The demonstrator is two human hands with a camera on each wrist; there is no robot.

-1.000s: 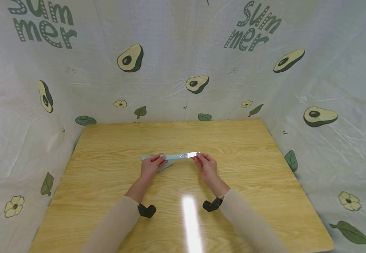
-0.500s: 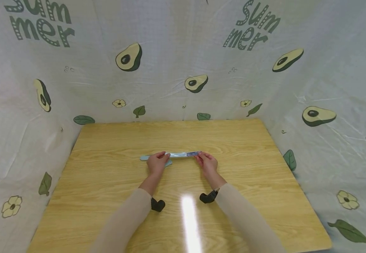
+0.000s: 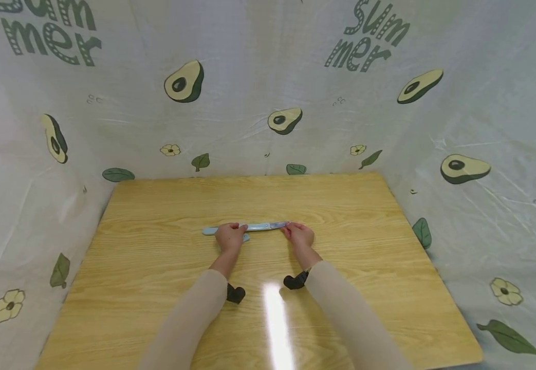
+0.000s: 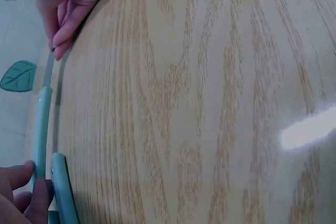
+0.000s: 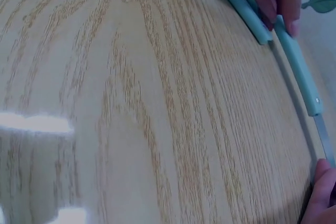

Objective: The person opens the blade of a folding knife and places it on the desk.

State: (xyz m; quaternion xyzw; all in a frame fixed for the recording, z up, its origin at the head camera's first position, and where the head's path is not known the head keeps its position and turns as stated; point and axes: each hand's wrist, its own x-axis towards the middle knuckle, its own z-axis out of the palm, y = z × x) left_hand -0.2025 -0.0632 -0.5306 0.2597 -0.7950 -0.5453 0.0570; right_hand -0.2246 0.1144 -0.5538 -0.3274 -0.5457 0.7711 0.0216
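Basically, teal-handled blade (image 3: pixel 278 225) was held just above wooden table (image 3: pixel 351 246): handle (image 4: pixel 41 129) pinched by left hand (image 3: pixel 229 238), metal end pinched by right hand (image 3: pixel 300 235), no slack in either grip. Another teal piece (image 4: pixel 64 188) was seen just beside left hand.

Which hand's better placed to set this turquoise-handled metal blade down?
Probably the left hand: it grips the slim turquoise handle, while the right hand pinches the flat metal blade.
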